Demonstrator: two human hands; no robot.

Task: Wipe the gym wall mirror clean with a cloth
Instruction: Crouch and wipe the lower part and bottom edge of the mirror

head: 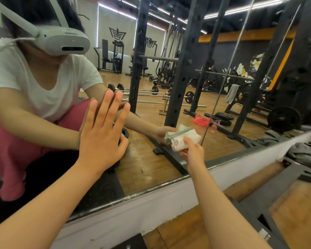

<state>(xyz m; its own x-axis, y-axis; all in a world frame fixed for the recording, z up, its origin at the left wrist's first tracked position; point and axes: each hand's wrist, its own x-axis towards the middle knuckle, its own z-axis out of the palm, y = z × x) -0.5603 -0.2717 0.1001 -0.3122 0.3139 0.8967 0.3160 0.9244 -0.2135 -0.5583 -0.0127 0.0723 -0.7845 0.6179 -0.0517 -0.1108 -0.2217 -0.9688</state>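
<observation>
Left hand (101,139) is flat on the mirror (145,164), fingers straight, center-left of frame. Right hand (193,151) grips the bunched-up cloth (182,136) just right of center. The cloth sticks out above the fingers, probably pressed to the glass, though the contact's hard to make out.

The person wears a white short-sleeved T-shirt (66,83), pink trousers (11,150) and a pale grey strapped headset (66,42).

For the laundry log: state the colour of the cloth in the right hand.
White cloth with a green stripe along its top edge, seen in the head view.
</observation>
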